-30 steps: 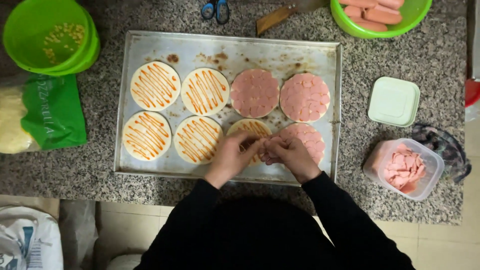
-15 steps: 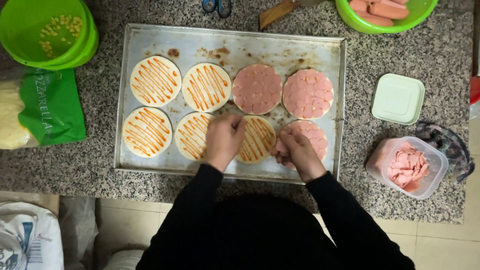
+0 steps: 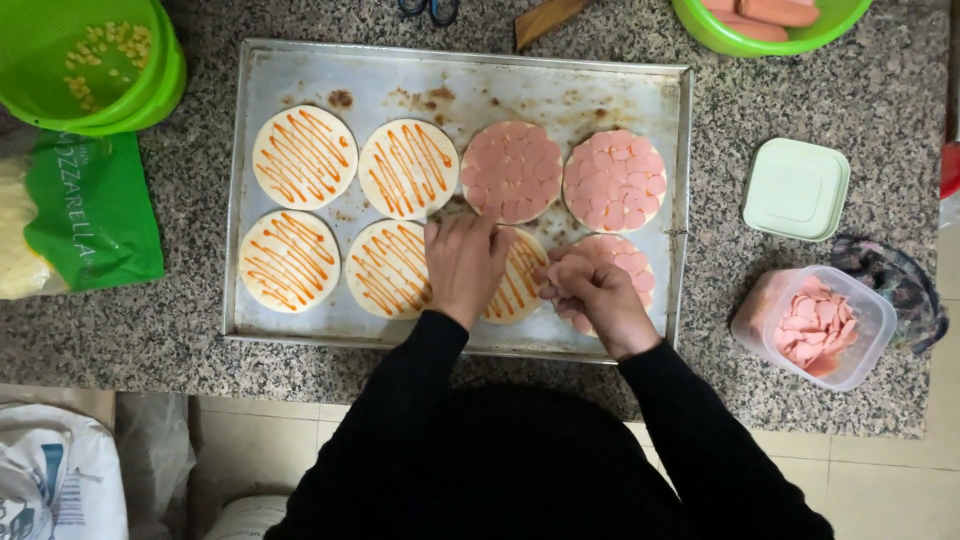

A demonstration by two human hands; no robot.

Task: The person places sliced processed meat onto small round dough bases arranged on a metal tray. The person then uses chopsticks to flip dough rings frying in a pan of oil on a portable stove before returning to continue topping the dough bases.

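Black sleeves reach up from the bottom of the view, ending in two bare hands over a metal baking tray [image 3: 460, 75] on a speckled granite desk [image 3: 760, 380].

Nearest, the left hand [image 3: 462, 262] lies palm down on a round dough base striped with orange sauce [image 3: 515, 280] in the tray's front row. Its fingers are spread and flat, pressing on the base and gripping nothing, probably to steady it. Just beside it, the right hand [image 3: 590, 295] is loosely curled with fingertips pinched together. It seems to hold thin pink sausage slices, though what is inside the grip cannot be made out clearly. It hovers over a front-row base already covered in pink slices [image 3: 620, 262].

To the left in the front row sit two more sauced bases (no meat on them yet). In the back row are two sauced bases on the left and two slice-covered ones on the right [image 3: 613, 180].

Right of the tray, within easy reach, stands a clear tub of pink slices [image 3: 815, 325], with its pale green lid [image 3: 795, 188] set farther back. On the left lies a green bag of grated cheese [image 3: 80, 215].

Farthest away, a green bowl with corn kernels [image 3: 90, 60] sits at top left and a green bowl of whole sausages [image 3: 765, 15] at top right.
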